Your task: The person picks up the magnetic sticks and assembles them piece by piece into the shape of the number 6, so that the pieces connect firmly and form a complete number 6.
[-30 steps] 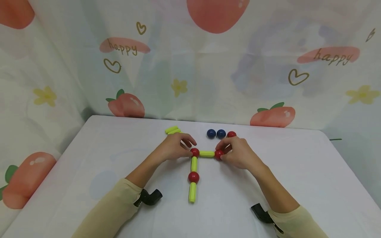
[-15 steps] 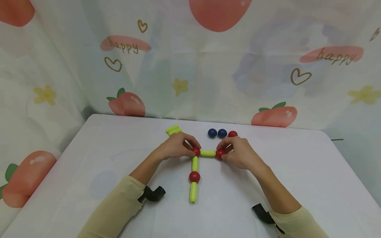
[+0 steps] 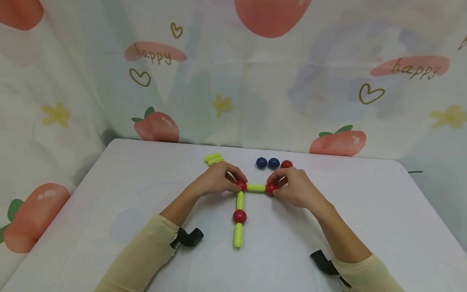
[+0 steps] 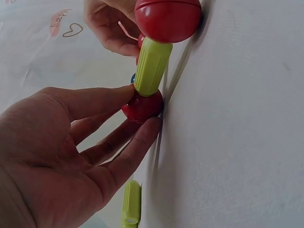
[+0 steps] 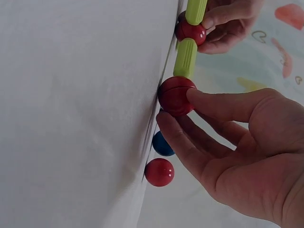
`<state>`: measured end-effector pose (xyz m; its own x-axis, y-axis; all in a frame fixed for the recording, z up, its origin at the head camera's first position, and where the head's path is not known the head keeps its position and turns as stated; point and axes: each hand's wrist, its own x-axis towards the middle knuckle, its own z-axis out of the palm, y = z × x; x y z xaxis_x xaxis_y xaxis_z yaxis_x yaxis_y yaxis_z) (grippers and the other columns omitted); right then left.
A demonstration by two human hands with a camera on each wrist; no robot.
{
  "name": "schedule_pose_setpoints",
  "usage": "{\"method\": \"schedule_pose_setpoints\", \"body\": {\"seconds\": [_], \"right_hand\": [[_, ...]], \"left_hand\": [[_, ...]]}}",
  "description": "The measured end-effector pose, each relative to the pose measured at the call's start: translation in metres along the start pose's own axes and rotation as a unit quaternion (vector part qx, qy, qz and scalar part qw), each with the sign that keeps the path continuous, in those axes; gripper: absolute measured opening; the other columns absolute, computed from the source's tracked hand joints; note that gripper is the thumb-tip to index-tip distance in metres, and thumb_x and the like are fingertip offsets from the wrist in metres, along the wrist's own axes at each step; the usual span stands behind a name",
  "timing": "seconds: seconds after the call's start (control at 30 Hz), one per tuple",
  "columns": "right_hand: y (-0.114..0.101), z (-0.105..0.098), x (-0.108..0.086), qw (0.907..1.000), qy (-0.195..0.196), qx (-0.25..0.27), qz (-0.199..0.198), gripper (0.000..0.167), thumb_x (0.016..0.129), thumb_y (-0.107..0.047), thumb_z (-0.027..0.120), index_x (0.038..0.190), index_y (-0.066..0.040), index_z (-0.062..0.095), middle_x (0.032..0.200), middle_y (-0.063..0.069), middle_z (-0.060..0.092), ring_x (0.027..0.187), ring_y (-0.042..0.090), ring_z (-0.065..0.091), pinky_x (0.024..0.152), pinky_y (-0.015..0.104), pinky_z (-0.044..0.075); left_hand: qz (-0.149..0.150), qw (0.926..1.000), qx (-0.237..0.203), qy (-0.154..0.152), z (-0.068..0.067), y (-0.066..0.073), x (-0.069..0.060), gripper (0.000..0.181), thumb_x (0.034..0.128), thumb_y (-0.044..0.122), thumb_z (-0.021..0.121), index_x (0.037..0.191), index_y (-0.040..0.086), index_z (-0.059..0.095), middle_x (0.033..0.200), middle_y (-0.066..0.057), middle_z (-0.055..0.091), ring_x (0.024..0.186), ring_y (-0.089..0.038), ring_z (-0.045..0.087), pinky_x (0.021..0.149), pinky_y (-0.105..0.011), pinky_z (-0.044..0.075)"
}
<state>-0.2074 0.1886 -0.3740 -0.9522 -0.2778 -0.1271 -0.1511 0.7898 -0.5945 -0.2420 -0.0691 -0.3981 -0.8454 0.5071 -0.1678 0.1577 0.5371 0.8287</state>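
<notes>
red balls and lime rods, joined in a bent line, with spare pieces beyond
nearest on the white bench (image 3: 284,251), a ribbed, plastic-looking end rod (image 3: 238,236) meets a glossy, seamed middle ball (image 3: 239,216); an upright-lying link rod (image 3: 240,200) runs on at 12 o'clock to a corner ball (image 3: 241,185), pinched between the left hand's (image 3: 220,178) thumb and bent fingers. from that corner, a crosswise rod (image 3: 256,188) points to 3 o'clock, reaching an end ball (image 3: 270,189) likewise pinched by the right hand (image 3: 295,188). three rods and three balls thus seem assembled; farther off, unjoined, are smooth blue balls (image 3: 261,163) and a spare red ball (image 3: 286,164) at the corner's 2 o'clock, and loose rods (image 3: 212,157) at its 10 o'clock.
</notes>
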Motion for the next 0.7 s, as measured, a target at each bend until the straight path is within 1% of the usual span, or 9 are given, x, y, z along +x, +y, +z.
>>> {"method": "schedule_pose_setpoints", "body": {"seconds": [0.1, 0.23, 0.33, 0.47, 0.6, 0.7], "right_hand": [[0.001, -0.002, 0.0, 1.0, -0.005, -0.004, -0.004, 0.021, 0.089, -0.005, 0.076, 0.109, -0.011, 0.076, 0.105, 0.01, 0.074, 0.101, 0.029, 0.069, 0.082, 0.039, 0.061], [0.003, -0.005, -0.001, 0.9997, -0.012, -0.007, -0.022, 0.021, 0.089, -0.006, 0.076, 0.109, -0.011, 0.077, 0.104, 0.008, 0.075, 0.1, 0.027, 0.07, 0.083, 0.04, 0.06], [0.005, -0.009, -0.002, 0.9992, -0.008, -0.008, -0.037, 0.02, 0.09, -0.007, 0.075, 0.11, -0.011, 0.077, 0.104, 0.007, 0.076, 0.1, 0.027, 0.071, 0.084, 0.042, 0.059], [0.008, -0.016, -0.003, 0.9991, 0.014, -0.01, -0.039, 0.021, 0.093, -0.009, 0.072, 0.114, -0.009, 0.077, 0.107, 0.009, 0.076, 0.102, 0.029, 0.072, 0.085, 0.044, 0.059], [0.012, -0.026, -0.002, 0.9986, 0.044, -0.014, -0.024, 0.023, 0.096, -0.011, 0.07, 0.118, -0.009, 0.076, 0.113, 0.011, 0.076, 0.106, 0.032, 0.071, 0.084, 0.045, 0.058], [0.014, -0.033, 0.001, 0.9977, 0.064, -0.017, -0.011, 0.024, 0.096, -0.011, 0.07, 0.12, -0.008, 0.074, 0.114, 0.012, 0.076, 0.109, 0.034, 0.069, 0.084, 0.046, 0.058]], "left_hand": [[0.001, 1.0, 0.002, 0.001, 0.001, 0.001, 0.0, 0.022, 0.0908, 0.009, 0.078, 0.112, 0.014, 0.08, 0.105, 0.001, 0.076, 0.094, -0.016, 0.07, 0.07, -0.029, 0.058], [-0.004, 1.0, 0.003, 0.006, 0.002, 0.002, -0.001, 0.021, 0.0912, 0.008, 0.078, 0.111, 0.015, 0.08, 0.105, 0.001, 0.076, 0.094, -0.017, 0.069, 0.07, -0.028, 0.057], [-0.01, 0.9999, 0.001, 0.006, 0.002, 0.002, -0.001, 0.021, 0.0913, 0.009, 0.078, 0.111, 0.016, 0.08, 0.106, 0.001, 0.076, 0.095, -0.017, 0.069, 0.07, -0.028, 0.057], [-0.019, 0.9998, 0.0, 0.006, 0.002, 0.002, -0.002, 0.021, 0.0912, 0.01, 0.078, 0.11, 0.018, 0.08, 0.106, 0.001, 0.075, 0.096, -0.017, 0.068, 0.071, -0.028, 0.057], [-0.02, 0.9998, 0.0, 0.008, 0.002, 0.001, -0.001, 0.02, 0.0909, 0.009, 0.079, 0.109, 0.018, 0.08, 0.105, 0.002, 0.075, 0.096, -0.016, 0.068, 0.071, -0.028, 0.057], [-0.018, 0.9998, -0.002, 0.01, 0.002, 0.001, -0.002, 0.021, 0.091, 0.009, 0.078, 0.11, 0.018, 0.08, 0.105, 0.002, 0.076, 0.096, -0.016, 0.069, 0.071, -0.028, 0.057]]}}
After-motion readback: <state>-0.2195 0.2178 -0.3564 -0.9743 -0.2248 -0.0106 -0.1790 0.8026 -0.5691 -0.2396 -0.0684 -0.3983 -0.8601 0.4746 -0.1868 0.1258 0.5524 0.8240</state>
